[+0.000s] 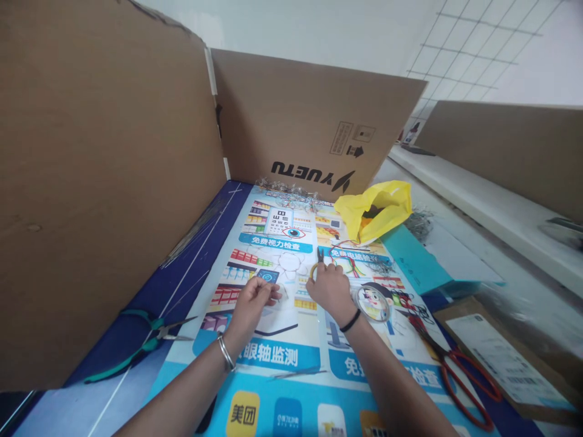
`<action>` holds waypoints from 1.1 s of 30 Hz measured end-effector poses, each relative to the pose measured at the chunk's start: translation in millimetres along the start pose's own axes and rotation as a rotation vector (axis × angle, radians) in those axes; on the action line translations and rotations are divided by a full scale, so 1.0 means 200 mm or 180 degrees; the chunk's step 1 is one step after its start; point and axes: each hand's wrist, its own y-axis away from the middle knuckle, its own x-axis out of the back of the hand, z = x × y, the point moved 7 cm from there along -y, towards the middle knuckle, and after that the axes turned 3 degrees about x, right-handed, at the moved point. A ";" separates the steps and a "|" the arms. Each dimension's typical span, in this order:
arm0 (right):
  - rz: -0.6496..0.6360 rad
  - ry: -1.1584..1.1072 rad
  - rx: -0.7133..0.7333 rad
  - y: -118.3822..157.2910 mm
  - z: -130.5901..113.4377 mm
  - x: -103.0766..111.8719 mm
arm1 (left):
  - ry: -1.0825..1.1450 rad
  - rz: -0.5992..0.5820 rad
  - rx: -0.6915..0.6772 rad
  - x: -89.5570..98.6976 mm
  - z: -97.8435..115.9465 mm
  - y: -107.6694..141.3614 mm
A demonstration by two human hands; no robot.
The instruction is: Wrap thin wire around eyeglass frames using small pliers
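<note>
My left hand [257,298], with a silver bangle at its wrist, is over the middle of the printed poster [310,340]. Its thumb and fingers are pinched together; whatever they hold is too small to make out. To its right, my right hand [331,290], with a black band at the wrist, is closed around the small yellow-handled scissors [315,266], whose dark tips point away from me. Beyond the hands, a faint flower-like wire outline [290,263] lies on the poster. A roll of clear tape [373,302] sits beside my right wrist.
Green-handled pliers [152,332] lie at the left, red-handled scissors [460,364] at the right. A yellow bag [378,209], wire tangles [291,191], and coloured wires [353,261] lie farther back. Cardboard walls [314,115] stand left and behind. A labelled package [505,358] is at the right.
</note>
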 end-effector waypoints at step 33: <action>0.0003 0.0144 -0.0281 -0.14 0.05 -0.05 | -0.0154 -0.0270 -0.0342 -0.03 -0.03 -0.02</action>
